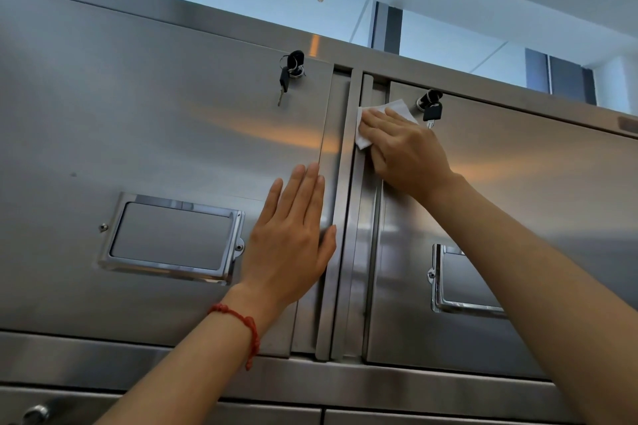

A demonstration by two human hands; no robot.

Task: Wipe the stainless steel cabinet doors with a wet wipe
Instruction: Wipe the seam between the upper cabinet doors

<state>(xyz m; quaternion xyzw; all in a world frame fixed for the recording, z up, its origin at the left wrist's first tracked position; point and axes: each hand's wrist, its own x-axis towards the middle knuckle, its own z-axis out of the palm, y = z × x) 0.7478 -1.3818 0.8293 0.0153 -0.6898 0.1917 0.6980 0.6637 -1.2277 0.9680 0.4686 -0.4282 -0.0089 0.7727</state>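
Note:
Two stainless steel cabinet doors fill the head view, seen from below. My left hand (293,235) lies flat with straight fingers on the right edge of the left door (138,121). My right hand (404,148) presses a white wet wipe (362,140) against the upper left edge of the right door (518,190), by the vertical handle strip between the doors. The wipe sticks out above and to the left of my fingers. A red string bracelet (247,324) is on my left wrist.
Black keys hang from the lock on the left door (291,71) and from the lock on the right door (429,107), just right of the wipe. Each door carries a chrome label frame (172,236). Lower cabinet doors (276,416) begin below. Windows and ceiling show above.

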